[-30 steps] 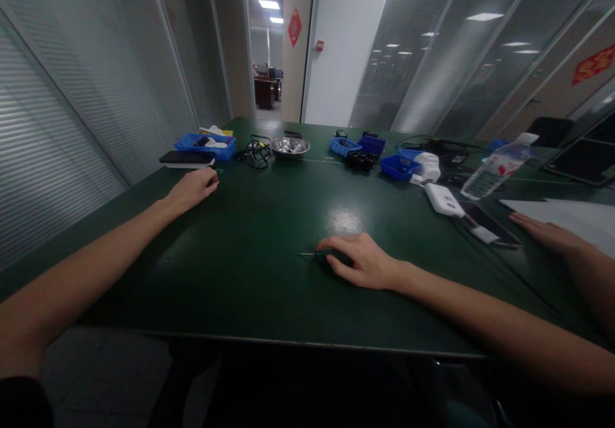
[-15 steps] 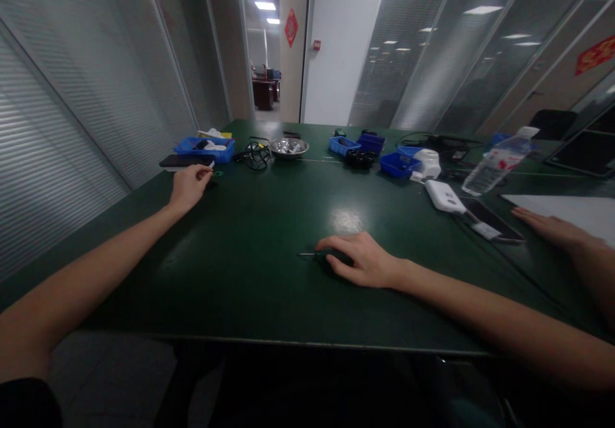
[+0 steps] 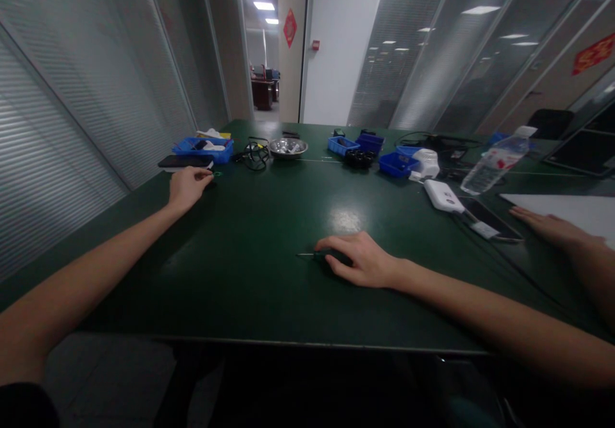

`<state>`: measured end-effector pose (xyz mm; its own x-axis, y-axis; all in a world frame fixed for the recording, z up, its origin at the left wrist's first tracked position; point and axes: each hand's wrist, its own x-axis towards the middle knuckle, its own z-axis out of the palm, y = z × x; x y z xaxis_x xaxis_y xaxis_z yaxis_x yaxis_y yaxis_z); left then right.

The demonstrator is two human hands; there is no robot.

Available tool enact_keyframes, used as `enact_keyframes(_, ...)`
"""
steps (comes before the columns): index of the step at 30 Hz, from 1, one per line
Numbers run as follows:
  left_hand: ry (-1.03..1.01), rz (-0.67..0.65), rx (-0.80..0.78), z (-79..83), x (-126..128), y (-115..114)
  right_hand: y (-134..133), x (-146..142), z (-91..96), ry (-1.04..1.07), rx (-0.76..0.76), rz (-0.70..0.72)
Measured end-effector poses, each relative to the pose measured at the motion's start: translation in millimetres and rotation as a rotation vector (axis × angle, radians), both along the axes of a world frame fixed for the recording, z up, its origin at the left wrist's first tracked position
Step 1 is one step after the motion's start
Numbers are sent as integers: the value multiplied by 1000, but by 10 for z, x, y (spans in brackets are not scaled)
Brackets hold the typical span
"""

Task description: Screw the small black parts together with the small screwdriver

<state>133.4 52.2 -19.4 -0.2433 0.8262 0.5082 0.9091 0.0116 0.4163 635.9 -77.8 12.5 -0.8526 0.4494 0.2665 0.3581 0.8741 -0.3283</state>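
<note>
On the green table, my right hand rests with thumb and fingers curled around the handle of a small screwdriver. Its thin metal shaft points left, and most of the dark handle is hidden in the grip. Farther off to the left, my left hand is closed in a pinch. A small green loop-like thing shows just beyond those fingertips; what it is cannot be made out. Right behind that hand lies a flat black item with a pale lower edge.
Behind sit a blue tray of small items, tangled cables, a metal bowl and a blue bin. Rightward are a white power bank, a phone, a tilted water bottle and another person's hand.
</note>
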Motion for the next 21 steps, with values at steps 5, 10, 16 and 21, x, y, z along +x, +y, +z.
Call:
enact_keyframes(5, -31, 47, -107, 21, 31, -38, 7, 2, 3, 2, -9, 7)
enact_keyframes(10, -81, -12, -124, 23, 32, -28, 13, 1, -16, 14, 9, 11)
enact_keyframes(16, -44, 47, -115, 45, 24, -47, 9, 5, -32, 0, 22, 1)
enact_keyframes(21, -27, 28, -145, 29, 14, -28, 1, -2, 14, -4, 10, 0)
